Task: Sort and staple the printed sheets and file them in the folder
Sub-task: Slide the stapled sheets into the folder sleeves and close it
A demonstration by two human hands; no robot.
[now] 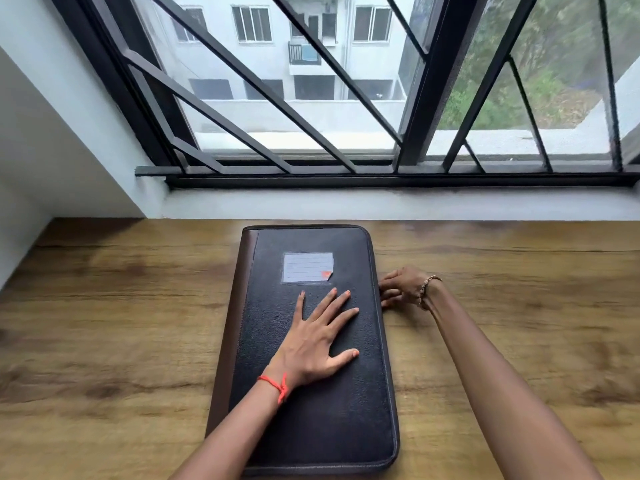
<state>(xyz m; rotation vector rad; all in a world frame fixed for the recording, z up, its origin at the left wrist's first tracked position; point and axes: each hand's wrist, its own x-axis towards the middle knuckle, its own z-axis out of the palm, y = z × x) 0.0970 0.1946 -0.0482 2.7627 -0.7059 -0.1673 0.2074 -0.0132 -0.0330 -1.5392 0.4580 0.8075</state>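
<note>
On the black folder point(311, 427) sits a lined label point(307, 267).

One folder point(346, 427), one table point(121, 341) — two hands point(311, 344) point(403, 287)

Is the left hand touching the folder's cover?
Touching. The head view shows the left hand lying flat, fingers spread, on the folder.

Can't make out the fingertips point(388, 281) of the right hand point(403, 287) at the folder point(311, 417) right edge, or read that label point(307, 267). Smeary blur over the table point(52, 341) left side.
</note>
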